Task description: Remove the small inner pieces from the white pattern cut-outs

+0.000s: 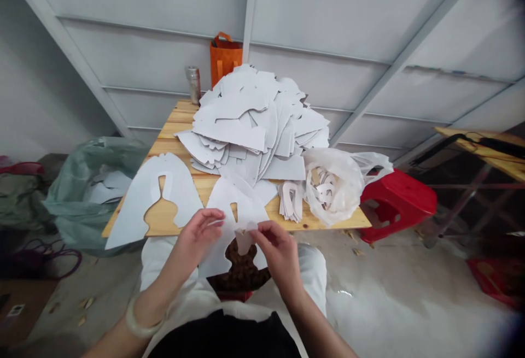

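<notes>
A white cut-out piece (215,259) with a slot and a wide opening lies over the table's front edge, above my lap. My left hand (200,232) is at its left side, fingers curled and apart, with nothing seen between them. With thumb and fingers, my right hand (276,248) pinches a small pale piece (245,242) over the opening. Another white cut-out piece (143,183) lies flat at the table's left. Behind them rises a big heap of white pieces (246,123). Small curved pieces (291,201) stand in a stack at the right.
A clear plastic bag (342,188) with small pieces sits at the wooden table's (164,142) right end. Behind the heap are an orange bag (225,57) and a bottle (193,84). A green bag (74,199) is left, a red stool (402,199) right.
</notes>
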The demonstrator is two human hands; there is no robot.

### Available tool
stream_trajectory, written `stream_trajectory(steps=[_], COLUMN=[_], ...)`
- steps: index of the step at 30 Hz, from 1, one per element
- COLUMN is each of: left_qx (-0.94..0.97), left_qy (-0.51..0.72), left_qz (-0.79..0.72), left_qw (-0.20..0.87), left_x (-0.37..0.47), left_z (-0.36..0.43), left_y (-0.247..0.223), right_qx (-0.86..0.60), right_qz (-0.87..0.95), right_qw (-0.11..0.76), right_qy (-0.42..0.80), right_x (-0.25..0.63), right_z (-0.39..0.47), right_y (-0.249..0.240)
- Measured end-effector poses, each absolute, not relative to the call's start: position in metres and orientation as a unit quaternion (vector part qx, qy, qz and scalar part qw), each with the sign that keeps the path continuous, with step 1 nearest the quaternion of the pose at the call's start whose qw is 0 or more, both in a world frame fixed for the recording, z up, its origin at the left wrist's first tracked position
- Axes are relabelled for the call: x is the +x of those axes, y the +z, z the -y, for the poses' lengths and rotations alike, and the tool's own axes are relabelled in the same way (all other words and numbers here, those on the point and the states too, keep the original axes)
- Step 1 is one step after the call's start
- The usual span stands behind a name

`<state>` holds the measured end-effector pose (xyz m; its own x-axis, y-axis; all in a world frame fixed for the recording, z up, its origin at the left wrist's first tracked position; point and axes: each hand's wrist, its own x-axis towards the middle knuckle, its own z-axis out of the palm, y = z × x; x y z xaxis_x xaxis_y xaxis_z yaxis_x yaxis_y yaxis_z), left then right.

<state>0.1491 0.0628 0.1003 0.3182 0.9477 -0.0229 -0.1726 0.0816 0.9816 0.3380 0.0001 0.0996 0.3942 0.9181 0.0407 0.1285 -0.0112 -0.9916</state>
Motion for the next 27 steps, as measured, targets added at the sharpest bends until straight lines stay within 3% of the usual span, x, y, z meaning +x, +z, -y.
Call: stream_trajectory(steps=[3, 7, 14, 22, 27], left_qx=[0.535, 0.511, 0.518, 0.649, 0.663], left_qy=[0.403, 0.397, 0.439, 0.460, 0.428], left_qz=[-0.347, -0.403, -0.469, -0.441, -0.456], left_qw=[0.656, 0.647, 0.564, 0.416, 0.412], left_x=[0.153, 0.167, 0.174, 0.178, 0.178], left_z=[-0.074, -0.076, -0.086, -0.114, -0.129], left_y=[0.092, 0.079, 0.075, 0.066, 0.057], right_qx=[-0.571, -0.516, -0.544, -0.603, -0.615], right_qz=[0.329, 0.289, 0.367, 0.474, 0.474], right_qw=[0.555, 0.575, 0.599, 0.512, 0.494], right_qy=[0.507, 0.566, 0.460, 0.388, 0.391], right_x=[0.346, 0.346, 0.345, 0.355, 0.357], right_z=[-0.013, -0.026, -0.041, -0.075, -0.093], right_y=[0.097, 0.094, 0.082, 0.065, 0.060])
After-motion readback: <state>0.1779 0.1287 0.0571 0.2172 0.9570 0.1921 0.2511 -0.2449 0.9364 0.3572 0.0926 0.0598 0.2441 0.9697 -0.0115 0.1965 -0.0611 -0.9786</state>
